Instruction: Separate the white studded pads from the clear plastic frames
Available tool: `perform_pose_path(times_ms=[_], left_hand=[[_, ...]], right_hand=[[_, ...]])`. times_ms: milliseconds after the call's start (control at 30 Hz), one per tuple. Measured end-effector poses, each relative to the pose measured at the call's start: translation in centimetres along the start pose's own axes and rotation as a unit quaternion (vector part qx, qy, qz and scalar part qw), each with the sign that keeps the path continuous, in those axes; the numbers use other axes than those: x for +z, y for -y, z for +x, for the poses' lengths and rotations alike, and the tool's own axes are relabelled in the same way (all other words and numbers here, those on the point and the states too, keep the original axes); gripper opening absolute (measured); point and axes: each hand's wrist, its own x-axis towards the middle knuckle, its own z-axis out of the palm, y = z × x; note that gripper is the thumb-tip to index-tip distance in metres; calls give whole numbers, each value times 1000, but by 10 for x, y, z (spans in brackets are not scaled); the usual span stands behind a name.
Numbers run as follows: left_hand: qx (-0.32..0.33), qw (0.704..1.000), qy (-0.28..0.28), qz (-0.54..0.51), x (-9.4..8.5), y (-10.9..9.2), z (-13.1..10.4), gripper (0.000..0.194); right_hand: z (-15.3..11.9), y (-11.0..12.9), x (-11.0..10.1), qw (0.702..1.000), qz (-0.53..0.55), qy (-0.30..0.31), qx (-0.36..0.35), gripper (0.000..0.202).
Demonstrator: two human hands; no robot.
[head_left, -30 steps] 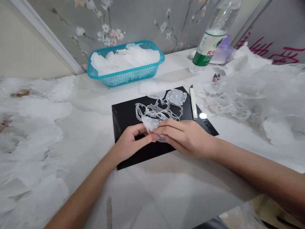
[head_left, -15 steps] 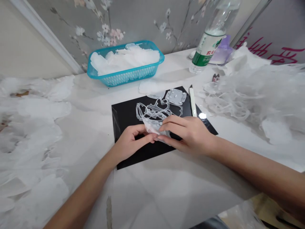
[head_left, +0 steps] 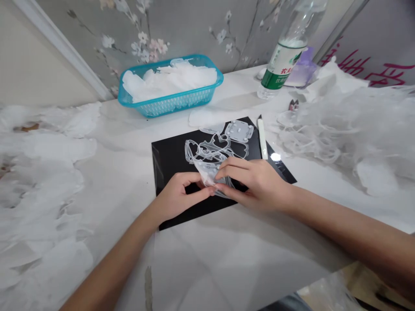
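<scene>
Clear plastic piece is between your two hands, over the black mat, in the head view. Your left hand pinches its near edge with thumb and fingers. Your right hand grips it from the other side, and your fingers hide part of it. Just behind it, a tangle of clear loops crowds close. Past that lies a flat, bumpy piece. A white stick with a dark tip lies near your right knuckles. Farther back on the table, a blue basket is full of white pieces, and a water bottle stands by a purple thing. Big pale heaps lie on both sides, left and right.
</scene>
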Motion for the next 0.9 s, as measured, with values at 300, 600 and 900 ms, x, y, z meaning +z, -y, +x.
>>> perform_pose_path(times_ms=[300, 600, 900], left_hand=[[19, 999, 5, 39, 2, -5, -1, 22], [3, 1000, 7, 7, 0, -9, 0, 20], [-10, 1000, 6, 6, -3, -9, -1, 23]], right_hand=[[0, 2, 2, 999, -31, 36, -8, 23], [3, 2, -2, 992, -110, -52, 17, 18], [10, -17, -20, 967, -138, -173, 129, 14]])
